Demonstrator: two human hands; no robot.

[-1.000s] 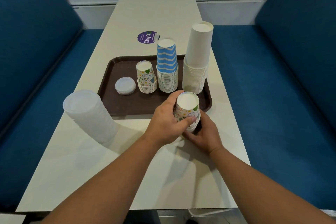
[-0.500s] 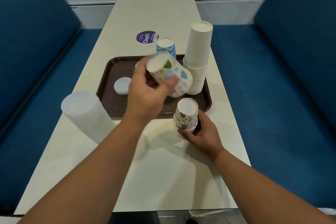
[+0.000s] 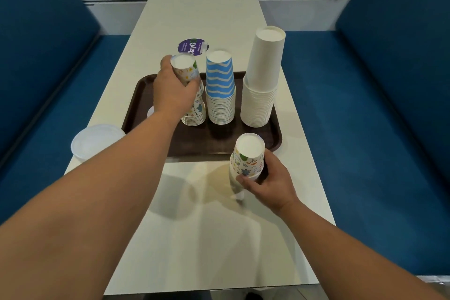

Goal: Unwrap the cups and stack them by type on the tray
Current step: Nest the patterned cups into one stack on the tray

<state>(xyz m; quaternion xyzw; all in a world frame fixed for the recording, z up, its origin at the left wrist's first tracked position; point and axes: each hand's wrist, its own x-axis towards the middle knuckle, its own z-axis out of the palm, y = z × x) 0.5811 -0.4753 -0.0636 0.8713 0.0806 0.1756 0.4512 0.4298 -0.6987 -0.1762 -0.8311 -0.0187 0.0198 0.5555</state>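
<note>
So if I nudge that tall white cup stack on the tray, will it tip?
Probably. The white stack is the tallest and narrows upward, so a high push likely topples it. Being paper cups, it's probably light and may slide on the tray if pushed low.

You're looking at a long pale table (image 3: 194, 238) set between two blue benches. Directly on it:
- a dark brown tray (image 3: 214, 140) at mid-length, its near right corner just beside the patterned cup stack.
- a patterned cup stack (image 3: 247, 163), upside down, on the bare tabletop just in front of the tray.
- a tall stack of translucent lids (image 3: 96, 140) at the left edge, near the tray's near left corner.
- a round purple sticker (image 3: 191, 47) flat on the surface just behind the tray.
</note>
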